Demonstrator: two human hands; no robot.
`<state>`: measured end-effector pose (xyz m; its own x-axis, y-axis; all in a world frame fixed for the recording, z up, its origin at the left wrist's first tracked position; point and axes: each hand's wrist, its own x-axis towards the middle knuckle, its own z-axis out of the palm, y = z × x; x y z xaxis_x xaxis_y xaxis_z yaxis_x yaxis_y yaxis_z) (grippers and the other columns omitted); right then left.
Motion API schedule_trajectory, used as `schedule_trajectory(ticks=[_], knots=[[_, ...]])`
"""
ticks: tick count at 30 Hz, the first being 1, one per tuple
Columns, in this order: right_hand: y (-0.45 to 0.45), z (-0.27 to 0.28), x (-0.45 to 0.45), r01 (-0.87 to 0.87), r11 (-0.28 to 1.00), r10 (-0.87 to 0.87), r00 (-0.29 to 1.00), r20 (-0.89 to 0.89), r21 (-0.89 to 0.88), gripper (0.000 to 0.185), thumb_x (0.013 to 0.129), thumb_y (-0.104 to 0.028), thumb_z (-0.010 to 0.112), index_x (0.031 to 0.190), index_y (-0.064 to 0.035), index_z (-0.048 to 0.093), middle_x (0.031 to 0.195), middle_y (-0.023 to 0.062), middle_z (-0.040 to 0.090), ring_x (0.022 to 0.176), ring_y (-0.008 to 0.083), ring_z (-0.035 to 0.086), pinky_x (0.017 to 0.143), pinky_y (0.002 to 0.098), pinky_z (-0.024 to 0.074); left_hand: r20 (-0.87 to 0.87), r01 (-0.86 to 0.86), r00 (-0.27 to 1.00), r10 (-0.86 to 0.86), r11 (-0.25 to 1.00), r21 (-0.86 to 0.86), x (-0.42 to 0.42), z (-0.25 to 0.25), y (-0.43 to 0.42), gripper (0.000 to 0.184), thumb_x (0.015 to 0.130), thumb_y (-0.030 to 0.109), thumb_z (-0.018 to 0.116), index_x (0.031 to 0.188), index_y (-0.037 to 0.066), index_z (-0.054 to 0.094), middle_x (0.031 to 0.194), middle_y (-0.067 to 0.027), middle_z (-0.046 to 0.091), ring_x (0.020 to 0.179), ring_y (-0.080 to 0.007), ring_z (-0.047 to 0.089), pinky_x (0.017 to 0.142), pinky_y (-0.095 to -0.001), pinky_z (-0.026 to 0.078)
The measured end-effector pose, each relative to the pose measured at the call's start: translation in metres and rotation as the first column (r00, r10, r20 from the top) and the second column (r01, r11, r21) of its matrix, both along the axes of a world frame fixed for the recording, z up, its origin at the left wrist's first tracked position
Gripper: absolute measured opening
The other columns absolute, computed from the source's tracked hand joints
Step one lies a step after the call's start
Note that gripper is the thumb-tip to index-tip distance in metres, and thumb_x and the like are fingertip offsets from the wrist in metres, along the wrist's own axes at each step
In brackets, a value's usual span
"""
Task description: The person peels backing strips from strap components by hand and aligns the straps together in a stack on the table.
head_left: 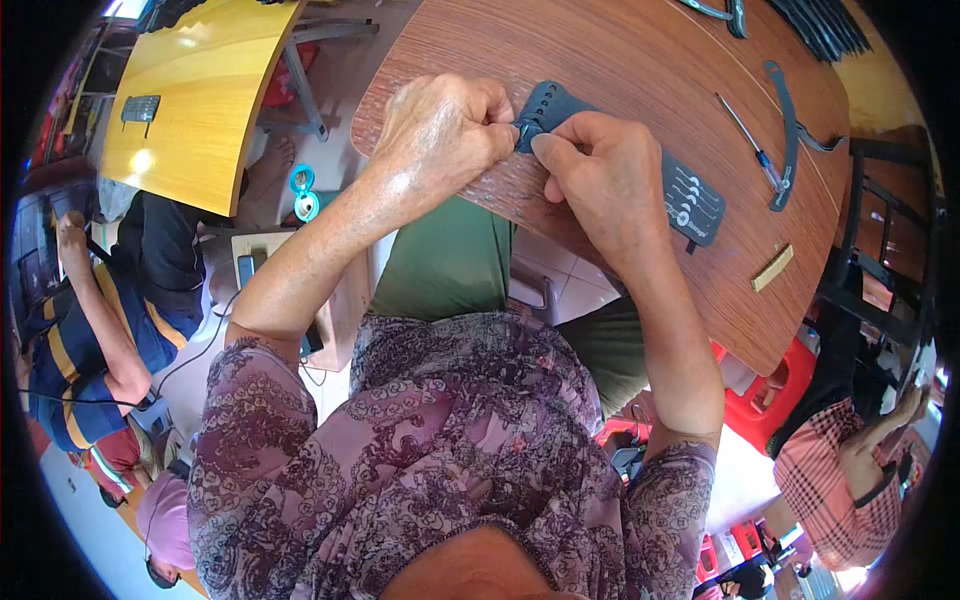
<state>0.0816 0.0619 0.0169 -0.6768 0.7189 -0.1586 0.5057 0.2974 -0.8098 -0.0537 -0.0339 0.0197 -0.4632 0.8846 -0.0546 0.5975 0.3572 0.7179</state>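
Both hands meet at the near edge of the brown wooden table point(480, 50). A dark grey strap point(567, 103) with a row of small slots lies between them. My left hand point(445, 130) has its fingers pinched on the strap's near end, from the left. From the right, my right hand point(610, 165) pinches the same end between thumb and forefinger. The fingertips hide the detail there. To the right of my right hand lies a dark grey panel point(693, 205) with white printing, partly covered by that hand.
A screwdriver point(755, 150), a long dark strap point(787, 130) and a small yellowish bar point(772, 268) lie on the table's right side. Dark strips point(815, 25) are piled at the far right. A red stool point(770, 395) stands below. People sit on both sides.
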Motion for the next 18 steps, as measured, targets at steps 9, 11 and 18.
schedule_trajectory(ticks=[9,11,18], knots=[[0.0029,0.0006,-0.0030,-0.022,1.000,0.022,1.000,0.019,0.012,0.020,0.074,-0.018,0.064,0.073,0.0021,0.068,0.067,0.0254,0.062,0.067,0.0411,0.064,0.066,0.0464,0.0500,-0.057,0.035,0.998,-0.036,0.999,-0.022,-0.0036,0.0006,0.0019,0.018,0.070,0.017,0.061,0.072,0.000,0.066,0.056,-0.0206,0.057,0.063,-0.0388,0.061,0.063,-0.0463,0.048],[0.0033,0.0028,-0.0037,-0.024,1.000,0.024,0.999,0.027,0.011,0.020,0.074,-0.018,0.064,0.073,0.0022,0.068,0.066,0.0251,0.061,0.067,0.0408,0.064,0.065,0.0464,0.0500,-0.056,0.039,0.998,-0.040,0.999,-0.025,-0.0042,0.0008,0.0020,0.018,0.069,0.017,0.061,0.072,0.000,0.066,0.057,-0.0205,0.057,0.063,-0.0387,0.062,0.063,-0.0465,0.048],[0.0049,0.0040,-0.0050,-0.034,0.999,0.035,0.998,0.043,-0.015,0.019,0.073,-0.016,0.061,0.070,0.0025,0.068,0.061,0.0227,0.061,0.061,0.0376,0.064,0.063,0.0437,0.0506,-0.042,0.061,0.997,-0.064,0.996,-0.071,-0.0062,0.0039,0.0033,0.017,0.069,0.017,0.062,0.069,0.001,0.065,0.059,-0.0207,0.058,0.065,-0.0384,0.062,0.063,-0.0474,0.047]])
